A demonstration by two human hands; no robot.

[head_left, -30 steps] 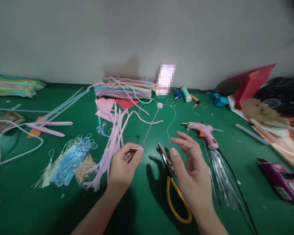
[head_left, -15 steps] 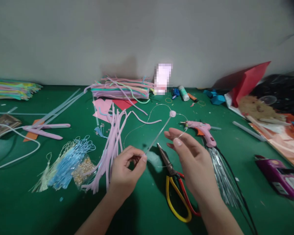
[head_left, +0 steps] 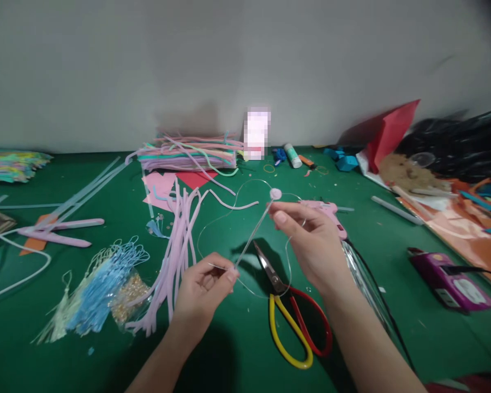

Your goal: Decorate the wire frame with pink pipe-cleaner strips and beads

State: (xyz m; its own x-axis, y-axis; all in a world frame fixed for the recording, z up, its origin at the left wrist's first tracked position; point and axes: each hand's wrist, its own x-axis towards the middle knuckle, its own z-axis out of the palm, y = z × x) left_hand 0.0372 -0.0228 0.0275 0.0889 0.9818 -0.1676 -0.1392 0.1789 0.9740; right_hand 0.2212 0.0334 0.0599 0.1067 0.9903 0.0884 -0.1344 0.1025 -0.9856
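Observation:
My left hand point(head_left: 204, 292) pinches the lower end of a thin silvery wire stem point(head_left: 251, 234) between thumb and index finger. At the stem's upper end is a small, fuzzy pale pink ball point(head_left: 275, 194). Just beneath that ball, the thumb and forefinger of my right hand point(head_left: 317, 234) close on the stem. A fine, clear thread-like wire point(head_left: 199, 232) curves in a wide loop around both hands. Below them on the table lie scissors point(head_left: 275, 281), blades slightly parted, with one yellow and one red handle.
Left of my hands lie pink pipe cleaners point(head_left: 183, 224), blue tassels point(head_left: 100, 292) and a bag of beads point(head_left: 131, 297). A pink glue gun point(head_left: 321, 207) is partly behind my right hand. Silver strips point(head_left: 358, 273) and a purple device point(head_left: 450, 281) sit to the right.
My right hand has moved up and left, closing its fingers on the stem below the ball. My left hand still pinches the lower end. The camera view has shifted slightly.

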